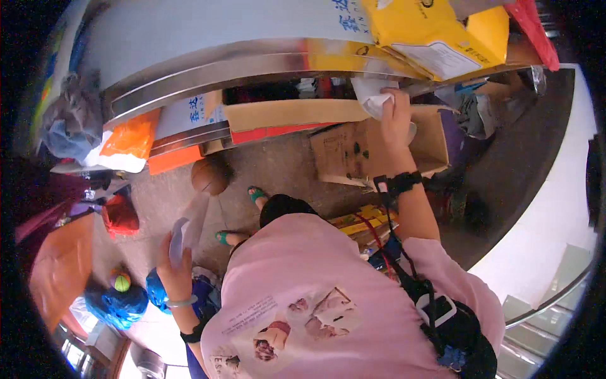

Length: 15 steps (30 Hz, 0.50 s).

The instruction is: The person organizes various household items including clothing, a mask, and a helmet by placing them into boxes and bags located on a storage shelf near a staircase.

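My left hand (pixel 174 268) is out to the left, its fingers closed on a translucent whitish plastic piece (pixel 187 232), perhaps a sheet or bag. Reaching forward to the right, my right hand (pixel 396 120) pinches a white crumpled sheet (pixel 374 100) at the edge of the metal shelf; whether it is paper or plastic I cannot tell. Just below that hand stands an open cardboard box (pixel 347 151). A yellow box (pixel 442 38) with a white label sits on the shelf top above it.
The metal-edged shelf (pixel 240 65) spans the front, with a long cardboard box (pixel 297 115) on its lower level. A brown ball (pixel 211 177) lies on the floor near my feet. To the left are an orange bag (pixel 128 140), a red bag (pixel 120 215) and blue bags (pixel 120 306).
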Tool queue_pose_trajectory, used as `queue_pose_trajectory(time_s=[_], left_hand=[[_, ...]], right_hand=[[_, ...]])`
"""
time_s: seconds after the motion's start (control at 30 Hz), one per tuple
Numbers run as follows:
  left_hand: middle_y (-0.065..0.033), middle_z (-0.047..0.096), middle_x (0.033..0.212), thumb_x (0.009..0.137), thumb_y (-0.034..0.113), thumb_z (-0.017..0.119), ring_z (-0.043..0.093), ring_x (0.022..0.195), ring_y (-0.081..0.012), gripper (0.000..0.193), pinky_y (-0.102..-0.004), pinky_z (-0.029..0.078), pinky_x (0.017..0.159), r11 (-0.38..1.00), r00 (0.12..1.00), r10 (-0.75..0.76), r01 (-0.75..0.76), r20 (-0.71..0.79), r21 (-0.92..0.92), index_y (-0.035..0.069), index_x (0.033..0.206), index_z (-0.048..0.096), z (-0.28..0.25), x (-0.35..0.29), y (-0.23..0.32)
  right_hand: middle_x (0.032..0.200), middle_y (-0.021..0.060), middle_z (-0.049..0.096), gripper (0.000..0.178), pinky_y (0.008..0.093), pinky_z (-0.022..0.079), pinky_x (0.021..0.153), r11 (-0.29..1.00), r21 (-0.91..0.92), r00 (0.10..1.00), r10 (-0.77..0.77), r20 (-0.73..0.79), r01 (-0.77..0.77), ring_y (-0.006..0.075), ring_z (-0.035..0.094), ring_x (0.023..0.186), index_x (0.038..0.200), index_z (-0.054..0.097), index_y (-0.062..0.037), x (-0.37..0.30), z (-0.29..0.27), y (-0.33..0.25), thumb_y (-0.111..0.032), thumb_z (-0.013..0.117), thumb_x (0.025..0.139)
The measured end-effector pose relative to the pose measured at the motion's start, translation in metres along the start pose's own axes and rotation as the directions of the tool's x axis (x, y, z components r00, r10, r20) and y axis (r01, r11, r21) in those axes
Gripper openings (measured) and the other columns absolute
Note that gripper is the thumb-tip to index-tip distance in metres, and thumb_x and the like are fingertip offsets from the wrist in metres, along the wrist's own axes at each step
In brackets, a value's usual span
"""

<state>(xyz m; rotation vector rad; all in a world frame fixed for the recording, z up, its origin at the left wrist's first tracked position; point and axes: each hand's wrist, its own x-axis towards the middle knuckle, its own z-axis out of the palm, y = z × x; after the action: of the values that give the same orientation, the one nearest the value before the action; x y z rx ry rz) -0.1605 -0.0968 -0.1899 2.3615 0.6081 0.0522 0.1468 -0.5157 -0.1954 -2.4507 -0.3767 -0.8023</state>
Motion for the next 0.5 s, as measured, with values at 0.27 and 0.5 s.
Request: queue_pose_trajectory(time_s=[0.27, 0.5], left_hand=[[-0.0192, 0.056, 0.109, 0.073, 0.006, 0.06, 0.054, 0.101, -0.0296, 0.045, -0.0349, 0.043, 0.084, 0.983, 0.985, -0.168, 0.165, -0.032, -0.081, -0.001, 0.116, 0.049, 0.009, -0.038, -0.033], [-0.0194, 0.056, 0.108, 0.074, 0.014, 0.062, 0.054, 0.101, -0.0293, 0.045, -0.0348, 0.042, 0.085, 0.859, 0.845, -0.508, 0.481, -0.17, -0.176, 0.002, 0.116, 0.05, -0.023, -0.08, -0.092]], right_hand=[[0.074, 0.0222, 0.056, 0.021, 0.0461, 0.044, 0.056, 0.808, -0.588, 0.954, 0.146, 0.261, 0.037, 0.0362, 0.056, 0.067, 0.072, 0.055, -0.0016, 0.024, 0.032, 0.058, -0.02, 0.047, 0.08], [0.081, 0.0172, 0.062, 0.025, 0.0411, 0.051, 0.06, 0.572, -0.557, 0.571, 0.179, 0.801, 0.602, 0.0324, 0.062, 0.07, 0.089, 0.062, -0.0073, 0.088, 0.062, 0.177, -0.024, 0.044, 0.082]])
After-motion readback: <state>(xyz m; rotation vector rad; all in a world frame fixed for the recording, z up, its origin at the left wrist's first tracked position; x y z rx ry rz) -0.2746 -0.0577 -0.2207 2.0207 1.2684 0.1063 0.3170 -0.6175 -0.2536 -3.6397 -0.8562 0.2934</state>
